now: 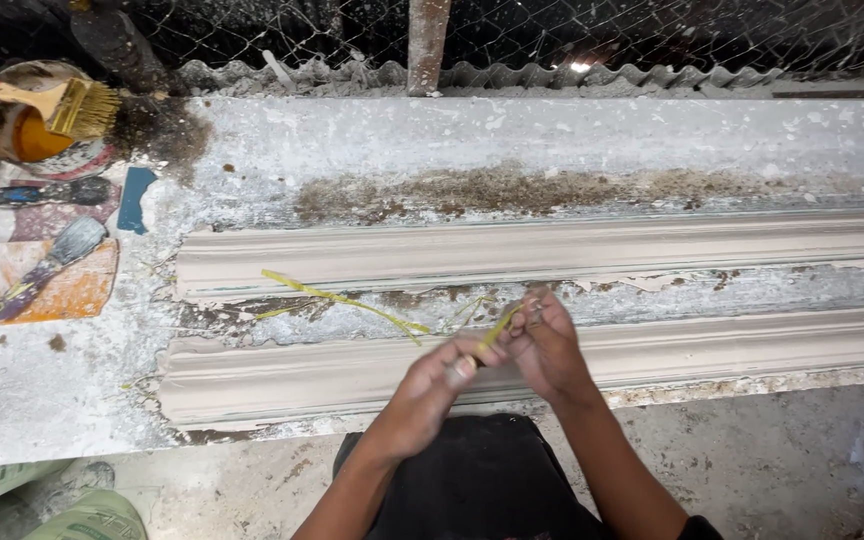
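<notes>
Over the near plaster strip (352, 375), both hands pinch one yellow fibre (347, 299). Left hand (432, 385) and right hand (544, 345) touch; the fibre runs up-left from them.

No pkgs, labels, signs or screens in view.

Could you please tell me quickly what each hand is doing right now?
Left hand: closed, pinching the yellow fibre strand.
Right hand: closed, pinching the same strand.
</notes>
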